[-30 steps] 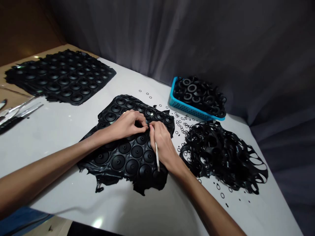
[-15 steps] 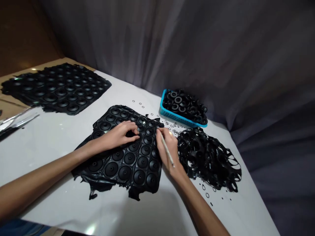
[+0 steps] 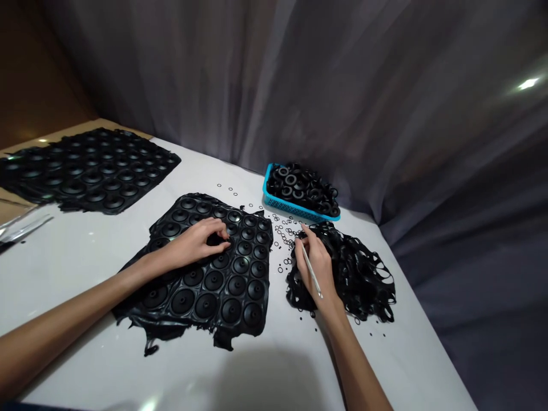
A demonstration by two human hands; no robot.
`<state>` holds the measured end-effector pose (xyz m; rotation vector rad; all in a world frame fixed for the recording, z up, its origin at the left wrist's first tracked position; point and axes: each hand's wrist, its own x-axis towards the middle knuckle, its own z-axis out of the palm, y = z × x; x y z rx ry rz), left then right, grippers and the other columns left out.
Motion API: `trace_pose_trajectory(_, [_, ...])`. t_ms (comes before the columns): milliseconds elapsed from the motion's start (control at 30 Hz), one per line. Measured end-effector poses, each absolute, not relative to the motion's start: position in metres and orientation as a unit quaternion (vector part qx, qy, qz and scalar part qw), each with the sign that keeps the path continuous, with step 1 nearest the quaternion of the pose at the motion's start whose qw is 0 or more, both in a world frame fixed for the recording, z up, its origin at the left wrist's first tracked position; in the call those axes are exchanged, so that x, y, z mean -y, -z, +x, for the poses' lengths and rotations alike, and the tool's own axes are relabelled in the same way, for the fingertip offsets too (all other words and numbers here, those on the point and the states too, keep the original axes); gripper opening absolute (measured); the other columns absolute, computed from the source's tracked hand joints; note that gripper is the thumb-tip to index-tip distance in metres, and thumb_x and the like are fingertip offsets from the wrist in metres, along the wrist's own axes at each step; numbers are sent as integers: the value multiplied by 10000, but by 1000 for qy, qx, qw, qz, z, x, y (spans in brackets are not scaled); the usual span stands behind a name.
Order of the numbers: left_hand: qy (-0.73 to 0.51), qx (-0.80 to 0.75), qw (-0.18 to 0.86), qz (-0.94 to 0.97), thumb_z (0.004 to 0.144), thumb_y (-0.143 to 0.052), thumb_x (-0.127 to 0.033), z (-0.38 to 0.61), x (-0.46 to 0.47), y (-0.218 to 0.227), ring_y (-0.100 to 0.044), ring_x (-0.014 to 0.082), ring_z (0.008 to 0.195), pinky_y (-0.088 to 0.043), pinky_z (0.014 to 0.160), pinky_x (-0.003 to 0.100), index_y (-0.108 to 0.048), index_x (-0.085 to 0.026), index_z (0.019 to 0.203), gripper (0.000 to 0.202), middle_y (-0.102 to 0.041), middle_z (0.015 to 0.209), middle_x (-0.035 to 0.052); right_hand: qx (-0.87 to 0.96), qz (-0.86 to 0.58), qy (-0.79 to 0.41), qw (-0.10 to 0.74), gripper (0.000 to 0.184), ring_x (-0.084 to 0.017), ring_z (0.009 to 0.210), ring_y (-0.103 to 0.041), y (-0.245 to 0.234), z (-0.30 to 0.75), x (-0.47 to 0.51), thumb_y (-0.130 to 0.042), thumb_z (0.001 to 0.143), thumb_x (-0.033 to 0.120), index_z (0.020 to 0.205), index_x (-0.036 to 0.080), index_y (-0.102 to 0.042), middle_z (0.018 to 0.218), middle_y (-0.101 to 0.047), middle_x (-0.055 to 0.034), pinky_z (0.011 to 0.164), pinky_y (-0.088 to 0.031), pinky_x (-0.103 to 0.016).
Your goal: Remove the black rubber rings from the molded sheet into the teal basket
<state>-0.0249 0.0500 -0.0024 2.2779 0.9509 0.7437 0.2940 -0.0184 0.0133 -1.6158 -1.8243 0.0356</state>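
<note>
Since the earlier frame, the right hand (image 3: 317, 268) has travelled from the edge of the black sheet (image 3: 213, 279) to the near side of the scrap pile (image 3: 363, 279), right of centre. The sheet, studded with round discs, lies flat across the frame's centre-left. On it rests the left hand (image 3: 197, 244), loosely curled, thumb and fingertips slightly apart, nothing visible between them; it probably steadies the sheet. The right hand is closed around a pale stick (image 3: 314, 277), apparently tucked back to free the fingertips; whether they also pinch something cannot be told. Small rings (image 3: 282, 234) lie scattered just beside it. Beyond, the blue basket (image 3: 299, 210) keeps thicker rings (image 3: 290, 180) together, presumably apart from the scrap. Another sheet (image 3: 92, 171) lies upper left.
</note>
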Motion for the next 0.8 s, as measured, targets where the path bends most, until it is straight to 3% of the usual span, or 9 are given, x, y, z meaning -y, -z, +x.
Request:
trace_pose_trajectory(200, [-245,-337,285,863,1017,-594,-452,-31,-50,-3,-643,238,1004,-504,920,373,-644,-206,982,253,-690,1032,58,789,-542,-26,290,172,-226,831,-683,-19,279,31,-484,1088,297,1125,204,-623,967,-707,-87,771,-548,-368])
trace_pose_trajectory(300, [-214,-339,285,871,1001,-628,-493,-46,-55,-14,-648,249,1067,-503,963,379,-679,-220,1120,303,-694,1129,69,823,-506,-42,257,169,-222,850,-674,-18,272,34,-468,1095,259,1022,222,-615,940,-701,-71,767,-536,-361])
trace_pose_trajectory(433, [-180,-352,292,871,930,-725,-508,-71,-64,-26,-664,252,1056,-513,945,365,-702,-221,1134,353,-716,1122,68,811,-499,-73,296,159,-213,845,-677,-15,266,37,-489,1092,262,998,223,-611,929,-690,-66,766,-546,-354])
trace_pose_trajectory(633, [-220,-334,362,842,980,-656,-391,-81,-69,-18,-699,212,976,-549,884,338,-740,-202,1023,212,-752,1066,70,763,-495,-164,383,75,-176,766,-663,-11,240,38,-632,1036,304,1027,230,-644,889,-702,-27,744,-563,-309])
trace_pose_trajectory(800, [-268,-326,370,828,965,-693,-382,-77,-66,-11,-711,213,1001,-553,923,357,-780,-207,967,195,-760,1059,70,775,-472,-204,368,110,-175,772,-654,-17,201,22,-606,1044,317,987,236,-654,882,-701,-26,769,-563,-315])
